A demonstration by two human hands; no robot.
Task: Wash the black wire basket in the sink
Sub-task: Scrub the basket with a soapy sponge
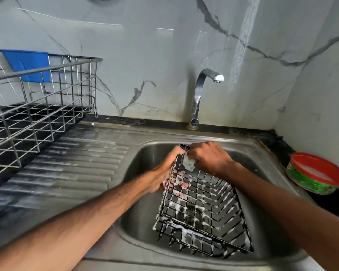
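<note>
Head camera: gripping the side wall of the soapy black wire basket (201,209) with the left hand (163,174), fingers (181,185) curled through the mesh, holding it tipped up inside the shiny steel sink (145,163), likely to stop sliding. Squeezing a pale scrub pad (189,163) in the right hand (209,157), pressing the corner just beyond that grip.

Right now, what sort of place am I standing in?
Most likely a home kitchen, at the washing-up spot: a stainless steel sink with a ribbed drainboard, a chrome tap against the marble-look wall, and a steel dish rack beside it.
</note>
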